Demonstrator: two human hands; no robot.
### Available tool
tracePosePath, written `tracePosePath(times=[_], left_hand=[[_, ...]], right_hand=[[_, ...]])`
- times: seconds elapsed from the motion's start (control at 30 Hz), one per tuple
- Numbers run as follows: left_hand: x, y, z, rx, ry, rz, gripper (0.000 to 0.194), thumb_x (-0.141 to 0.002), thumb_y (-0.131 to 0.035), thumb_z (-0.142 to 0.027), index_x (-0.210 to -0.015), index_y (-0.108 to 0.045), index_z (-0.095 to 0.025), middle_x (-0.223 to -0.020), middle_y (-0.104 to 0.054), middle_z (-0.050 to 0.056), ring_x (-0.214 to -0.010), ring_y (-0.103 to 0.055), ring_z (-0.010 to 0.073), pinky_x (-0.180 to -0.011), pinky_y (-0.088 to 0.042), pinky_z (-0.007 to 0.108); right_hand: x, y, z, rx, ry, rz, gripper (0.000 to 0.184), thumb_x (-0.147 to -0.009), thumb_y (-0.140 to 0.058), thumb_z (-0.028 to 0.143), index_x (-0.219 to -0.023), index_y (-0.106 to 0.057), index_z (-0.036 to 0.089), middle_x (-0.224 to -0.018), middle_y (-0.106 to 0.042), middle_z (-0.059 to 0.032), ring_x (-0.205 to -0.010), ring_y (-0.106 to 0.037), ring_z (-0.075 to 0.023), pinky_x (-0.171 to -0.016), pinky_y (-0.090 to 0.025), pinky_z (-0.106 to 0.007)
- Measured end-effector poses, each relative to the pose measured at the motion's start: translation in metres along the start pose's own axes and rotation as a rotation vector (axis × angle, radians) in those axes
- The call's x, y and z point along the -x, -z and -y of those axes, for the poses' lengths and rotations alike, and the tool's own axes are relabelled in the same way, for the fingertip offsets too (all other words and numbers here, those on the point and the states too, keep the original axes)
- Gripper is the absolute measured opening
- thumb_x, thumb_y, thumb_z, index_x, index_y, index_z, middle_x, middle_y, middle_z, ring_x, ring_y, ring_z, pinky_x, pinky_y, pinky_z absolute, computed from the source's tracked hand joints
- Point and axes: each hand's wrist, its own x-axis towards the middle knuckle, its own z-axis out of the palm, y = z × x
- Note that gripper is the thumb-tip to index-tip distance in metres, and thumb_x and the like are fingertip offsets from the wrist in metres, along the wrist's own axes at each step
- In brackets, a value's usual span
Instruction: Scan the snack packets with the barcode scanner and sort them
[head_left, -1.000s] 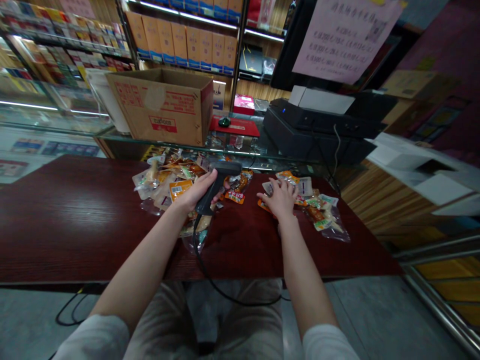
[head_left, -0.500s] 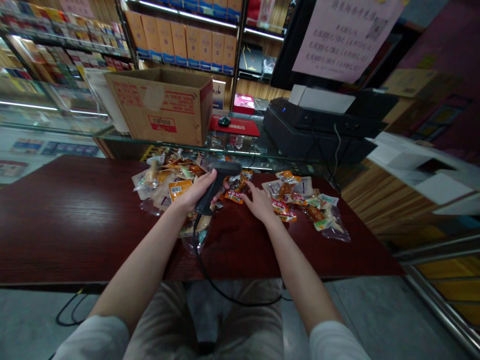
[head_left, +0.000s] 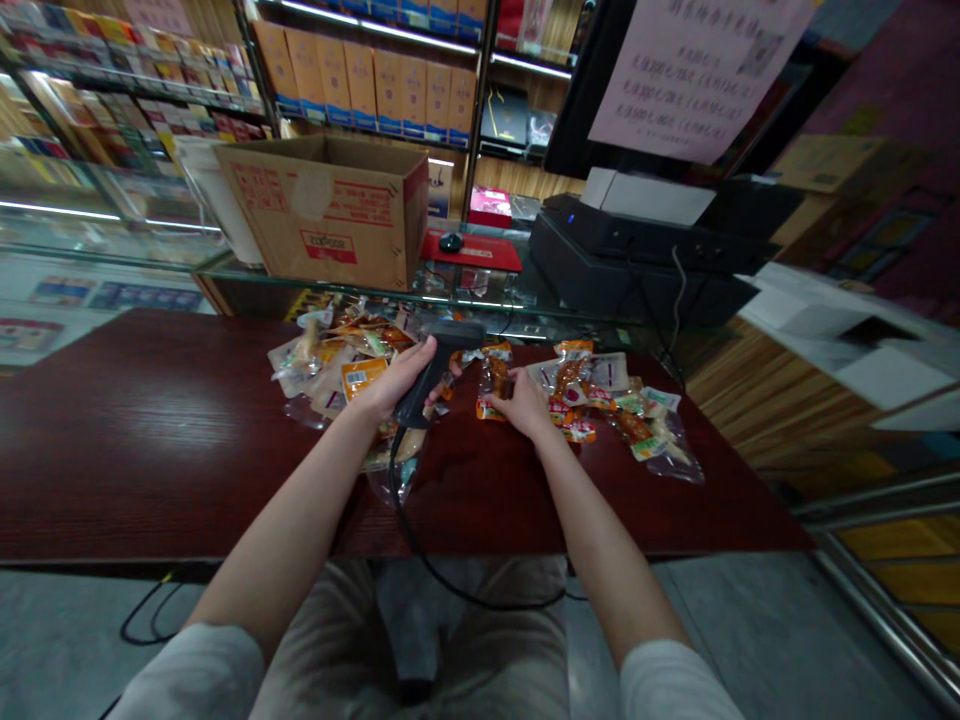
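Note:
My left hand [head_left: 394,380] is closed around the grip of a dark handheld barcode scanner [head_left: 435,362], whose head points right; its black cable [head_left: 420,540] drops over the table's near edge. My right hand [head_left: 525,402] holds an orange snack packet [head_left: 495,380] upright just in front of the scanner head. A heap of clear and orange snack packets [head_left: 337,365] lies left of the scanner. Another spread of packets [head_left: 622,405] lies right of my right hand. All rest on a dark red wooden table [head_left: 150,440].
Behind the table runs a glass counter [head_left: 105,235] carrying an open cardboard box [head_left: 330,210], a red pad with a mouse [head_left: 451,242] and a black till with a printer [head_left: 637,235]. Stocked shelves [head_left: 375,80] line the back wall. A paper notice [head_left: 690,70] hangs at upper right.
My right hand left the right-hand packets, moved left toward the scanner, and picked up an orange packet, now held upright before the scanner head. My left hand kept the scanner still.

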Motion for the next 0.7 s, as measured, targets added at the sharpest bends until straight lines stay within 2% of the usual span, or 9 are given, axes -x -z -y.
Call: tracePosePath(times=[0.07, 0.2, 0.37, 0.5, 0.7], left_hand=[[0.001, -0.002, -0.002, 0.015, -0.002, 0.0, 0.065, -0.082, -0.059, -0.069, -0.105, -0.062, -0.009, -0.052, -0.054, -0.002, -0.04, -0.046, 0.0096, -0.036, -0.035, 0.02], [0.001, -0.002, -0.002, 0.026, -0.004, -0.006, 0.064, -0.082, -0.06, -0.068, -0.108, -0.062, -0.009, -0.051, -0.053, -0.002, -0.04, -0.047, 0.0105, -0.037, -0.036, 0.021], [0.001, -0.001, -0.001, -0.003, 0.008, 0.005, 0.068, -0.08, -0.058, -0.072, -0.103, -0.064, -0.008, -0.049, -0.052, -0.002, -0.038, -0.047, 0.01, -0.037, -0.034, 0.021], [0.0, 0.002, 0.0, -0.03, 0.019, 0.015, 0.071, -0.077, -0.059, -0.075, -0.099, -0.065, -0.008, -0.047, -0.051, -0.001, -0.038, -0.046, 0.01, -0.036, -0.034, 0.02], [-0.002, 0.003, 0.002, -0.019, 0.01, -0.012, 0.069, -0.076, -0.059, -0.075, -0.093, -0.066, -0.01, -0.048, -0.052, 0.0, -0.038, -0.046, 0.0093, -0.036, -0.034, 0.02]], right_hand=[[-0.003, -0.003, -0.005, -0.058, -0.012, -0.004, 0.066, -0.068, -0.075, 0.041, -0.124, -0.049, 0.016, -0.112, -0.066, -0.0136, -0.109, -0.061, -0.0304, -0.098, -0.042, -0.045], [-0.01, -0.009, -0.017, -0.266, -0.059, 0.005, 0.072, -0.061, -0.071, 0.026, -0.127, -0.045, 0.015, -0.108, -0.067, -0.01, -0.099, -0.064, -0.0271, -0.092, -0.046, -0.042], [-0.017, -0.016, -0.025, -0.503, -0.029, -0.053, 0.055, -0.057, -0.066, 0.025, -0.11, -0.051, 0.018, -0.094, -0.062, -0.0034, -0.088, -0.063, -0.0228, -0.085, -0.05, -0.038], [-0.018, -0.011, -0.022, -0.715, 0.006, -0.056, 0.049, -0.053, -0.066, 0.023, -0.097, -0.045, 0.022, -0.09, -0.061, -0.0005, -0.087, -0.063, -0.0211, -0.082, -0.051, -0.035], [-0.011, 0.0, -0.015, -0.93, -0.026, 0.085, 0.046, -0.054, -0.063, 0.022, -0.088, -0.034, 0.027, -0.089, -0.065, 0.0022, -0.085, -0.067, -0.0207, -0.075, -0.055, -0.035]])
